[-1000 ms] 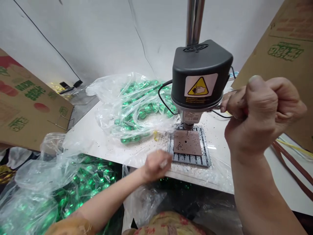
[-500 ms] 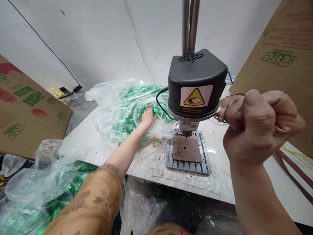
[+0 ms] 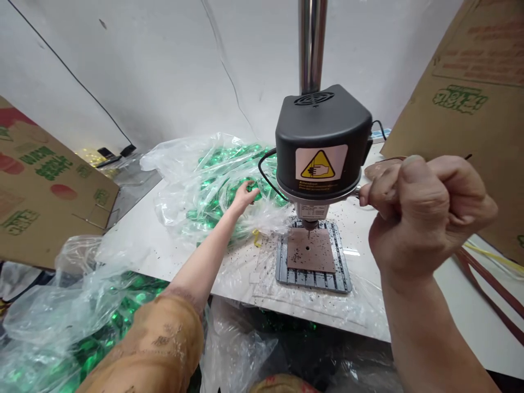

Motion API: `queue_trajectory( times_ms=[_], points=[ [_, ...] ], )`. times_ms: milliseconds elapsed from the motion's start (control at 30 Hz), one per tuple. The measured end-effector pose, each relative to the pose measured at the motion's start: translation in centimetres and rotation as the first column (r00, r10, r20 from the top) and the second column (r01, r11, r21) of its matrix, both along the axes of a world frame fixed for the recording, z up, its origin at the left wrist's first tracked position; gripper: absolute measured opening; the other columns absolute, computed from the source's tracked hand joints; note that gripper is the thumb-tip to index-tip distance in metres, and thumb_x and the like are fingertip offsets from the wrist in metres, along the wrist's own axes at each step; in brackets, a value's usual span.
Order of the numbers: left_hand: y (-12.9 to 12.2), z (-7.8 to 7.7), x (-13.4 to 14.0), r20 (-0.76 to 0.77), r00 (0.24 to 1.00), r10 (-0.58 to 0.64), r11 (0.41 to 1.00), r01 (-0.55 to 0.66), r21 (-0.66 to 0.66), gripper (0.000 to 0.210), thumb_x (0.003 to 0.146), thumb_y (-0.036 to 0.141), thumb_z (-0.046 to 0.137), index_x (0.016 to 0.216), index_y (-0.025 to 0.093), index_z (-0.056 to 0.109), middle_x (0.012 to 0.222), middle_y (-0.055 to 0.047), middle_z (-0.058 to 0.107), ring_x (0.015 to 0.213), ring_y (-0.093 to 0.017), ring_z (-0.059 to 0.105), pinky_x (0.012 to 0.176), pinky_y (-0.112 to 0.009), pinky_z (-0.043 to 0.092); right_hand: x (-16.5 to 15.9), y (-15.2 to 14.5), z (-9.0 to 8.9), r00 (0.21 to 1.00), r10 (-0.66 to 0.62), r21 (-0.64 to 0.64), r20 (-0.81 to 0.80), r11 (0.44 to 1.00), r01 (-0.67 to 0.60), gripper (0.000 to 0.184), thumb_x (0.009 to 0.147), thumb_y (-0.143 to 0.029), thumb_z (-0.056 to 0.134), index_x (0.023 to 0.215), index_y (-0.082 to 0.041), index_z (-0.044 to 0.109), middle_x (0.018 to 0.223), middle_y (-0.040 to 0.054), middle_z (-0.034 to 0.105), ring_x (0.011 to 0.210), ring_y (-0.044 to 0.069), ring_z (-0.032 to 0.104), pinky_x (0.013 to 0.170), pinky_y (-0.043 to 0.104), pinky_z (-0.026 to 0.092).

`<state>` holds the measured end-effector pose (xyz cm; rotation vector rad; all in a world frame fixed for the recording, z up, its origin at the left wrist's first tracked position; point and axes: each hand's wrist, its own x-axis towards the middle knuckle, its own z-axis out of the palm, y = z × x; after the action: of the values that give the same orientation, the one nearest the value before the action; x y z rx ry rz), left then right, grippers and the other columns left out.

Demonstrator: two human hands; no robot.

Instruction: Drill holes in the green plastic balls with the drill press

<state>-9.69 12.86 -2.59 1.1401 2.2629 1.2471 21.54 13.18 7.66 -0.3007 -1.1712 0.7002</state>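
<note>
At the open clear plastic bag [image 3: 164, 155] of shiny green balls [image 3: 208, 215], my left hand [image 3: 244, 196] curls its thumb and fingers around a green ball [image 3: 256, 192]. My right hand [image 3: 421, 213] is a closed fist around the feed lever [image 3: 357, 191] of a small black drill press [image 3: 321, 128]; the fist hides most of the lever. Below the chuck [image 3: 310, 224], the thin drill bit points down, apart from a brown board [image 3: 319, 259]. That board has one dark hole and lies on the slotted metal base [image 3: 343, 278].
Dark shavings litter the white table [image 3: 137, 251]. Cardboard boxes stand at left [image 3: 49, 202] and right [image 3: 446, 82]. Another plastic bag [image 3: 36, 316] with green balls sits below the table at lower left. A brown strap [image 3: 487, 284] lies at right.
My left hand has gone from spread fingers over the green balls to a curled grip on one. My right hand stays on the lever. The whole view has shifted slightly.
</note>
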Motion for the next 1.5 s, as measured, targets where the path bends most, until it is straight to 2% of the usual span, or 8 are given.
queue_trajectory(
  times_ms=[100,167,233,300,467,567,967,1500],
  points=[
    [-3.7,1.2,1.9,0.293,0.953,-0.081,0.964,0.001,0.264,0.035,0.081,0.037,0.067,0.109,0.021,0.055,0.089,-0.002,0.069,0.077,-0.018,0.071,0.080,-0.040,0.064,0.0,0.0,-0.1,1.000,0.009,0.012,0.003,1.000,-0.009,0.042,0.090,-0.038,0.067,0.059,-0.020,0.045,0.049,-0.0085,0.038,0.045,0.005,0.044,0.056,0.030,0.046],
    [-6.6,1.5,4.4,0.515,0.819,-0.255,0.888,-0.013,0.460,0.040,0.076,0.034,0.075,0.107,0.023,0.052,0.092,0.000,0.071,0.080,-0.016,0.072,0.085,-0.041,0.064,-0.1,0.0,0.0,1.000,0.010,0.014,-0.004,1.000,-0.010,0.042,0.090,-0.037,0.066,0.059,-0.020,0.044,0.049,-0.0087,0.037,0.045,0.005,0.042,0.055,0.029,0.045],
    [-9.2,0.8,7.7,0.631,0.682,-0.369,0.876,0.028,0.481,0.044,0.074,0.035,0.081,0.106,0.022,0.054,0.098,-0.002,0.073,0.085,-0.018,0.074,0.087,-0.041,0.064,-0.2,0.0,0.0,1.000,0.012,0.007,-0.014,1.000,-0.012,0.043,0.090,-0.036,0.066,0.059,-0.020,0.043,0.049,-0.0087,0.037,0.044,0.004,0.039,0.054,0.028,0.044],
    [-10.8,-0.7,10.9,0.670,0.635,-0.384,0.901,0.100,0.422,0.048,0.074,0.037,0.086,0.110,0.021,0.060,0.104,-0.006,0.075,0.089,-0.021,0.075,0.086,-0.040,0.063,-0.3,-0.1,0.0,0.999,0.025,0.011,-0.027,1.000,-0.024,0.043,0.090,-0.036,0.066,0.059,-0.020,0.041,0.049,-0.0087,0.036,0.044,0.004,0.037,0.053,0.028,0.041],
    [-10.1,-5.6,14.6,0.511,0.778,-0.364,0.915,0.195,0.355,0.061,0.071,0.049,0.090,0.121,0.021,0.067,0.116,-0.010,0.075,0.103,-0.024,0.072,0.093,-0.037,0.059,-0.4,0.0,0.0,0.997,0.058,0.020,-0.055,0.998,-0.057,0.042,0.090,-0.036,0.067,0.061,-0.021,0.040,0.051,-0.0082,0.032,0.047,0.005,0.033,0.051,0.029,0.038],
    [-8.6,-6.9,14.5,0.406,0.842,-0.355,0.919,0.235,0.317,0.063,0.074,0.054,0.087,0.124,0.020,0.067,0.114,-0.009,0.075,0.097,-0.022,0.071,0.088,-0.036,0.058,-0.3,0.0,0.0,0.996,0.083,0.015,-0.042,0.996,-0.083,0.040,0.091,-0.035,0.066,0.063,-0.022,0.041,0.052,-0.0082,0.031,0.047,0.005,0.033,0.050,0.029,0.037],
    [-7.9,-7.0,15.5,0.056,0.908,-0.416,0.882,0.387,0.269,0.055,0.076,0.041,0.087,0.124,0.023,0.066,0.124,-0.009,0.071,0.118,-0.029,0.065,0.105,-0.044,0.049,-0.1,0.0,-0.1,0.997,0.008,0.017,0.075,1.000,-0.010,0.045,0.094,-0.048,0.060,0.065,-0.023,0.036,0.055,-0.0059,0.028,0.047,0.006,0.034,0.050,0.027,0.037],
    [-8.1,-7.7,16.5,0.172,0.853,-0.492,0.839,0.412,0.357,0.053,0.082,0.045,0.083,0.124,0.023,0.058,0.127,-0.010,0.066,0.121,-0.027,0.063,0.109,-0.043,0.048,-0.4,-0.1,-1.0,1.000,-0.003,0.081,0.001,0.997,0.003,0.048,0.093,-0.042,0.062,0.061,-0.022,0.033,0.053,-0.0061,0.023,0.045,0.005,0.027,0.048,0.029,0.036]
  ],
)
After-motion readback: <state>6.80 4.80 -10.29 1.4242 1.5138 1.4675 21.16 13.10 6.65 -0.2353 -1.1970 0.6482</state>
